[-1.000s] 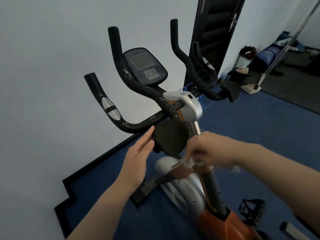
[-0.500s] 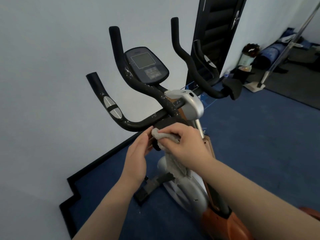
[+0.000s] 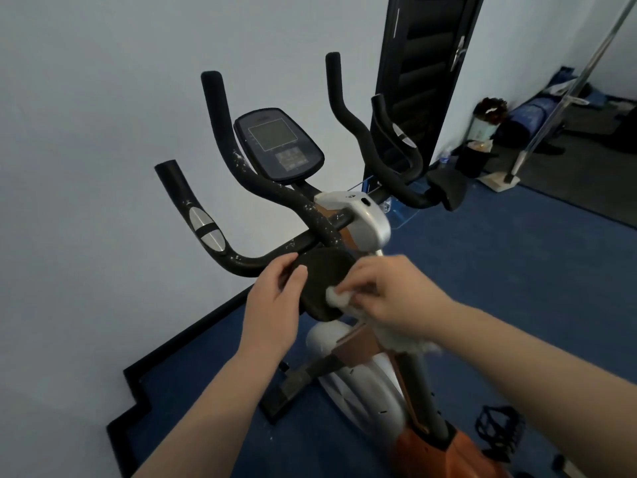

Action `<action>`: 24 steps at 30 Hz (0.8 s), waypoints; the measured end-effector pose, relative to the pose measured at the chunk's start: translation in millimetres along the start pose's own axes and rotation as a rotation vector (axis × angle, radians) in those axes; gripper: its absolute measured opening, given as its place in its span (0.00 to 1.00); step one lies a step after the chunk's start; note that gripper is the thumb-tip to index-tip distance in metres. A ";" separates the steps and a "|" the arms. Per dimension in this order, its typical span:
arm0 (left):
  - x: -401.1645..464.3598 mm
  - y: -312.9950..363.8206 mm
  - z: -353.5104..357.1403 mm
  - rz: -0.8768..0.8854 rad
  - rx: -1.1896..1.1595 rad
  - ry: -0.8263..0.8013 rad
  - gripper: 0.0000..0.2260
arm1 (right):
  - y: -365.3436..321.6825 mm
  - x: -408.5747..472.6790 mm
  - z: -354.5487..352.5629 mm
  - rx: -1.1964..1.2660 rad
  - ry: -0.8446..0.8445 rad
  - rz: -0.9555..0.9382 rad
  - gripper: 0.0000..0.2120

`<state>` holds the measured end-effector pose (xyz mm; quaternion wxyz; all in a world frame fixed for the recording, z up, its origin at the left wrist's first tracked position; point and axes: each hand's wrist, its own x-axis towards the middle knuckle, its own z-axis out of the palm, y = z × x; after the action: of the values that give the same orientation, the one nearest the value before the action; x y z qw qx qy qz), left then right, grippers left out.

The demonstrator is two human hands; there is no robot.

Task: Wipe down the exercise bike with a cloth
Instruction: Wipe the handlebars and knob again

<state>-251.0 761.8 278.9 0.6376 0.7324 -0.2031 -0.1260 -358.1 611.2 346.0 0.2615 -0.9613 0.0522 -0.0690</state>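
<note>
The exercise bike [image 3: 365, 225] stands in front of me with black handlebars, a grey console [image 3: 279, 143] and a white and orange body. A black round elbow pad [image 3: 322, 277] sits on the near left of the handlebar. My left hand [image 3: 275, 305] holds the pad's left edge, thumb on top. My right hand [image 3: 389, 294] grips a white cloth [image 3: 336, 298] and presses it against the pad's lower right part. The rest of the cloth hangs below that hand.
A white wall is on the left, a black door [image 3: 424, 74] behind the bike. A second pad [image 3: 448, 191] sits on the right handlebar. Blue carpet [image 3: 499, 288] covers the floor. A black pedal [image 3: 496, 429] is low right. Bags and a pole stand far right.
My right hand slid the cloth from the pad's upper left edge down and right across the pad. My left hand stayed on the pad's left edge.
</note>
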 end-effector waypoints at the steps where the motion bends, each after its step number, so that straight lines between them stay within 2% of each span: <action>1: 6.3 2.2 3.5 0.007 0.044 0.001 0.13 | 3.0 8.2 -10.7 -0.049 0.110 -0.028 0.11; 3: 19.7 9.2 14.9 0.052 0.169 -0.005 0.11 | 0.3 25.2 -17.4 -0.128 0.277 -0.095 0.12; 6: 29.7 14.3 28.7 0.139 0.355 0.011 0.11 | -0.7 30.7 2.3 -0.200 0.231 -0.164 0.13; 8: 30.0 12.3 30.3 0.182 0.424 0.059 0.12 | 12.7 20.4 8.0 -0.132 0.282 -0.162 0.13; 11: 28.7 9.2 31.1 0.212 0.438 0.105 0.13 | 30.3 3.5 15.9 -0.155 0.344 -0.196 0.12; 15: 28.3 8.7 33.2 0.224 0.422 0.128 0.13 | 28.7 -24.5 39.5 -0.047 0.239 -0.172 0.12; 19: 30.7 9.9 32.9 0.178 0.339 0.114 0.15 | 21.4 -3.7 24.5 0.201 0.452 -0.059 0.11; 20: 30.9 10.0 33.0 0.161 0.313 0.122 0.15 | 15.7 3.8 23.8 0.168 0.449 -0.057 0.11; 22: 29.3 10.0 33.3 0.121 0.254 0.142 0.15 | 1.3 6.5 38.8 0.030 0.333 -0.075 0.12; 24: 26.6 9.9 35.0 0.096 0.221 0.164 0.15 | -3.9 -8.5 53.3 0.009 0.223 -0.096 0.13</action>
<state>-244.4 717.7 285.2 0.5730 0.7953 -0.1977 -0.0120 -357.7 642.1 301.5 0.2548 -0.9479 0.0346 -0.1880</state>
